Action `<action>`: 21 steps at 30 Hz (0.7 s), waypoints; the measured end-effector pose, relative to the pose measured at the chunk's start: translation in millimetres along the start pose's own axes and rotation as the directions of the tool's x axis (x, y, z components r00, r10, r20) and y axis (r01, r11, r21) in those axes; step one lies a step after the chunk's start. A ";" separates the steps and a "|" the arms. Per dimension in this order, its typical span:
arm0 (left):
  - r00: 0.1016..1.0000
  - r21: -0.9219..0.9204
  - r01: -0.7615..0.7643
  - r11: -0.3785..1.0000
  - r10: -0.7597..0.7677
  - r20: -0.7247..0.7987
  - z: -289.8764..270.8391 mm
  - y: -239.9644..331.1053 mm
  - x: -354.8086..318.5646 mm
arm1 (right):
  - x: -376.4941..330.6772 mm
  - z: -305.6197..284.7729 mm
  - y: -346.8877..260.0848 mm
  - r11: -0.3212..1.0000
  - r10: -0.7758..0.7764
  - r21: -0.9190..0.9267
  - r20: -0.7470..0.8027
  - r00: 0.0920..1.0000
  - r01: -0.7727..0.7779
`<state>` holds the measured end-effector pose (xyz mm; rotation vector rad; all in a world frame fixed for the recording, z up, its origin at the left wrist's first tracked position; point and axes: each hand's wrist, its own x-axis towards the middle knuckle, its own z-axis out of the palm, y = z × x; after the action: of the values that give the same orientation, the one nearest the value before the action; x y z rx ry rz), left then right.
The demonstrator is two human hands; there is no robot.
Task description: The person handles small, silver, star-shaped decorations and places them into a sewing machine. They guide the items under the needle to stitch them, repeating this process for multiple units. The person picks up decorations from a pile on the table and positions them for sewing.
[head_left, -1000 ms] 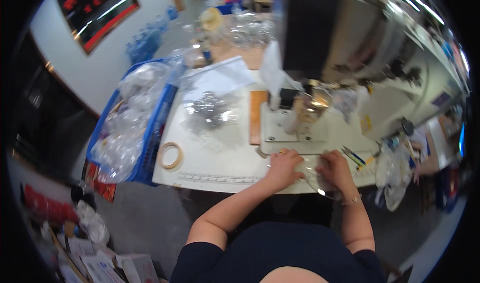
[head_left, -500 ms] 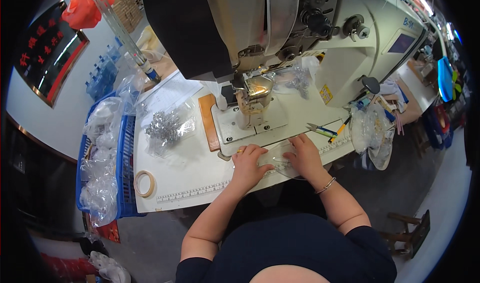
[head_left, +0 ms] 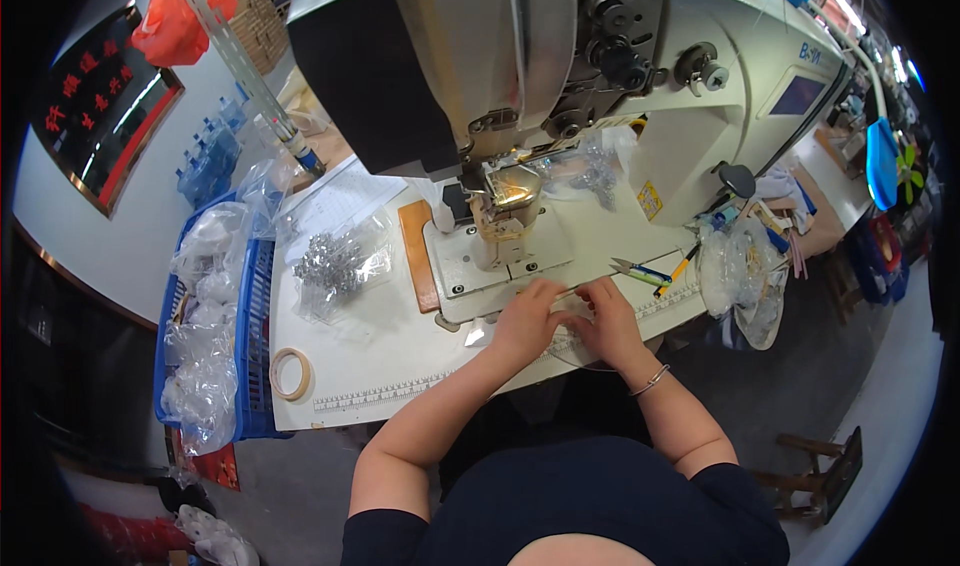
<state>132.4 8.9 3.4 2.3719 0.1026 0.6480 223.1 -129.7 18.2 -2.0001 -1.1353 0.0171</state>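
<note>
At the front of the sewing machine's plate, my left hand [head_left: 530, 323] and my right hand [head_left: 612, 324] are close together, fingers curled and the fingertips nearly meeting. The left hand is blurred by motion; what it pinches, if anything, is hidden. A thin clear plastic piece [head_left: 598, 368] shows its curved edge under my right hand, whose fingers are closed on it. Beside my left hand lies a small clear packet [head_left: 480, 333] with a white patch. The sewing machine's metal head [head_left: 512, 191] stands just beyond both hands, over its bed plate [head_left: 470, 288].
A printed ruler strip [head_left: 385, 394] runs along the table's front edge. To the left are a tape roll [head_left: 291, 374], a bag of small metal parts [head_left: 335, 266] and a blue basket [head_left: 255, 336] of plastic bags. Thread snips [head_left: 640, 271] and a yellow cutter [head_left: 680, 269] lie right.
My left hand has moved right, up against my right hand, uncovering the small packet. My right hand's fingers have curled in. The view has shifted slightly.
</note>
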 end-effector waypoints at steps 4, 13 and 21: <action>0.994 0.048 -0.016 0.999 0.021 -0.105 6.7 -1.9 -1.4 | 1.9 -3.9 2.4 0.998 0.033 0.045 0.055 0.998 -0.035; 0.994 0.023 -0.006 1.000 0.009 -0.109 10.9 2.3 0.1 | 6.4 -14.2 7.6 0.952 0.185 0.214 0.164 0.969 -0.218; 0.969 0.132 -0.112 0.985 0.138 -0.205 9.8 8.4 -2.0 | 23.4 -23.5 35.5 0.674 0.266 0.479 0.553 0.790 -0.562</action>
<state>134.6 -3.9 1.4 2.4309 0.0872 0.9824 271.1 -137.1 19.0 -1.6126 -0.7285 1.0269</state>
